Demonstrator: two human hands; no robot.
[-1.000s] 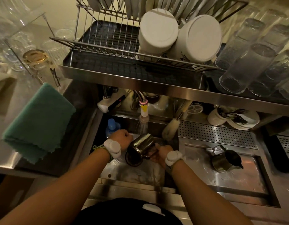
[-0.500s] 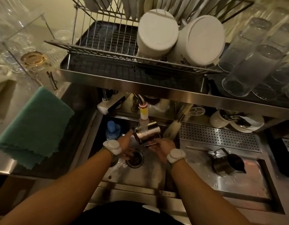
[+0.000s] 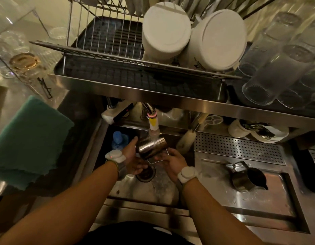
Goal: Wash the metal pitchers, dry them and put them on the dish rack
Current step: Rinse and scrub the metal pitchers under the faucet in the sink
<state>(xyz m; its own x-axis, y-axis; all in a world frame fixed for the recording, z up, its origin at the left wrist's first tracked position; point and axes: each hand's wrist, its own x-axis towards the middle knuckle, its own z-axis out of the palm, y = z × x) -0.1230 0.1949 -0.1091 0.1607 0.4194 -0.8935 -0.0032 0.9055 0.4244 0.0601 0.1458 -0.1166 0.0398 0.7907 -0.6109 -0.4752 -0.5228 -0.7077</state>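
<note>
A shiny metal pitcher (image 3: 151, 145) lies on its side over the sink, right under the running tap (image 3: 153, 123). My right hand (image 3: 170, 160) grips its wire handle from the right. My left hand (image 3: 133, 159) touches the pitcher's left end with its fingers spread. A second metal pitcher (image 3: 245, 176) stands on the steel drainboard to the right, apart from both hands. The wire dish rack (image 3: 107, 48) sits on the shelf above the sink, with two white bowls (image 3: 166, 30) leaning in its right half.
A teal cloth (image 3: 29, 140) lies on the counter at left. Upturned glasses (image 3: 277, 68) crowd the shelf at right. A blue bottle (image 3: 118, 138) and a brush (image 3: 186, 142) stand in the sink (image 3: 153, 190). A perforated steel panel (image 3: 238, 147) and small white dishes (image 3: 266, 133) lie behind the drainboard.
The pitcher has been raised from low over the drain up under the tap and turned onto its side. Both hands rose with it.
</note>
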